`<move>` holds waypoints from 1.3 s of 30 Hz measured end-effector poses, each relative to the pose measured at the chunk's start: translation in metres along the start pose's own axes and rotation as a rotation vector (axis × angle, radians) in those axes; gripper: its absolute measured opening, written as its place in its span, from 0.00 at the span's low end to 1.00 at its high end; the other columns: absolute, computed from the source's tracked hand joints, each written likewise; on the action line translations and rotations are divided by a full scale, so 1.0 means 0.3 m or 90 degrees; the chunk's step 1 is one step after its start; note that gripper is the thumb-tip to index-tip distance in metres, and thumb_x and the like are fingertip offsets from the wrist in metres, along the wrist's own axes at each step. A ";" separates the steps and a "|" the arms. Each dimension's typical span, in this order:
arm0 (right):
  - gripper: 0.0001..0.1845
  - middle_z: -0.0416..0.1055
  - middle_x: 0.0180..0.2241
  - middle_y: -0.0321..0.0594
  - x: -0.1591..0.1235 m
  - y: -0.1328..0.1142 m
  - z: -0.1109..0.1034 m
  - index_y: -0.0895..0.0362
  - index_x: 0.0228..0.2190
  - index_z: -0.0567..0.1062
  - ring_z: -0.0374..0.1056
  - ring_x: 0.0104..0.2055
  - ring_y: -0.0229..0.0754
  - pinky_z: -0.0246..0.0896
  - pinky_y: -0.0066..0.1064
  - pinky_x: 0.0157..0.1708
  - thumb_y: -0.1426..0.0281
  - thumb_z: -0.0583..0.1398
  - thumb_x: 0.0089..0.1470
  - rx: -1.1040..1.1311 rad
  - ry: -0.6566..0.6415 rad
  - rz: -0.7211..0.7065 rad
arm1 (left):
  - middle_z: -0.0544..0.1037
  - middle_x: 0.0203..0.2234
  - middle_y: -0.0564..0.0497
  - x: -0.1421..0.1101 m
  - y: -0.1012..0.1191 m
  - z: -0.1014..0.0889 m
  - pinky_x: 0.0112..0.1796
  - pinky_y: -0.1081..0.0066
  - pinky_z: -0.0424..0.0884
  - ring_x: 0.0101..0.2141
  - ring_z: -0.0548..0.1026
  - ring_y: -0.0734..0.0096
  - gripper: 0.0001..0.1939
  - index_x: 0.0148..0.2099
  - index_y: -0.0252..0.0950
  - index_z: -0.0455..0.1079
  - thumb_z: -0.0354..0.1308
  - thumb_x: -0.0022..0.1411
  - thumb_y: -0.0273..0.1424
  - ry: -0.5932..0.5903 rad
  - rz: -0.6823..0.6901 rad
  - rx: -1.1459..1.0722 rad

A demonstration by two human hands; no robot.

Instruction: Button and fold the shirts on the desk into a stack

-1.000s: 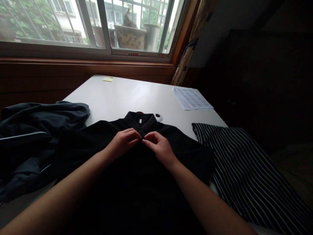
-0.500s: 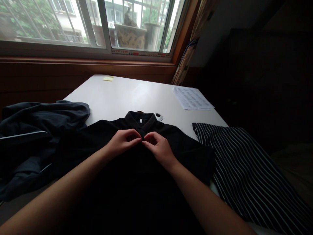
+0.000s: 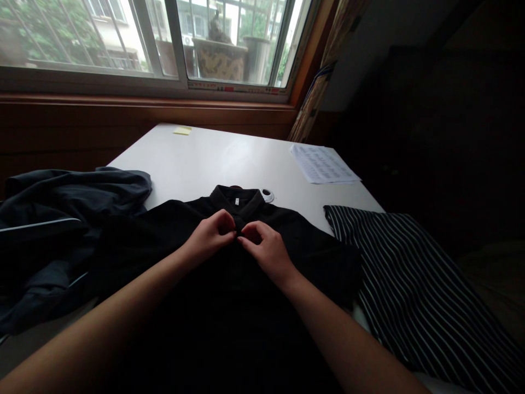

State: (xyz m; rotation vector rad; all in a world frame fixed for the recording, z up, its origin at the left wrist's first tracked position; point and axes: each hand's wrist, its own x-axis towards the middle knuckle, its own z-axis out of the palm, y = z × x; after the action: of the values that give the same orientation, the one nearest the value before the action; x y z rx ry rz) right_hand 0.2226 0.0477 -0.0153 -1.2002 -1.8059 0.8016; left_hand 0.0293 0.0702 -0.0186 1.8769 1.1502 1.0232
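Note:
A black collared shirt (image 3: 164, 224) lies spread out on the white table, its collar toward the window and a small pale label showing inside the neck. Just below the collar, at the front placket, my left hand (image 3: 212, 234) pinches the fabric between thumb and fingers. Close beside it my right hand (image 3: 266, 245) is pinched on the same placket, fingertips nearly meeting those of the left. Any button between the fingertips is too dark and small to make out.
Crumpled dark clothing (image 3: 82, 191) lies on the left. A striped black-and-white garment (image 3: 410, 273) is at the right. Printed papers (image 3: 324, 164), a yellow sticky note (image 3: 182, 131) and a small white round object (image 3: 268, 195) rest on the white table (image 3: 221, 158) below the window.
My left hand's fingers have bent more and its knuckles have risen slightly at the placket. My right hand stays almost where it was. The shirt lies as before.

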 end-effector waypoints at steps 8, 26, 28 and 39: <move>0.04 0.70 0.33 0.37 -0.006 -0.013 -0.008 0.51 0.34 0.75 0.69 0.34 0.42 0.65 0.34 0.36 0.72 0.65 0.55 -0.099 0.020 -0.055 | 0.74 0.31 0.55 -0.002 -0.018 0.006 0.35 0.71 0.70 0.32 0.73 0.72 0.10 0.37 0.38 0.64 0.63 0.56 0.28 0.014 -0.012 -0.048; 0.03 0.78 0.34 0.39 -0.007 -0.038 -0.018 0.55 0.32 0.80 0.74 0.37 0.43 0.66 0.33 0.41 0.70 0.64 0.57 -0.180 -0.001 -0.008 | 0.74 0.28 0.56 -0.018 0.003 0.011 0.30 0.74 0.66 0.29 0.73 0.73 0.07 0.36 0.38 0.66 0.62 0.57 0.29 0.021 0.003 0.080; 0.02 0.78 0.33 0.38 -0.006 -0.032 -0.015 0.54 0.31 0.80 0.74 0.36 0.43 0.65 0.33 0.41 0.71 0.65 0.56 -0.161 0.009 0.012 | 0.74 0.28 0.56 -0.021 0.009 0.014 0.29 0.74 0.65 0.28 0.72 0.73 0.06 0.36 0.38 0.66 0.62 0.58 0.28 0.018 0.017 0.103; 0.04 0.79 0.30 0.35 0.006 0.002 -0.013 0.54 0.29 0.80 0.74 0.34 0.42 0.64 0.31 0.35 0.67 0.65 0.52 -0.024 -0.004 0.138 | 0.73 0.27 0.56 -0.026 0.006 0.013 0.28 0.74 0.64 0.27 0.71 0.75 0.06 0.37 0.38 0.67 0.62 0.58 0.27 0.008 0.038 0.121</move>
State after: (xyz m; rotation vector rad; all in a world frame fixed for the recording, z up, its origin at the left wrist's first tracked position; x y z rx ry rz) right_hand 0.2258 0.0499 -0.0136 -1.4377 -1.7210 0.8964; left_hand 0.0310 0.0618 -0.0208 2.0674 1.2423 0.9883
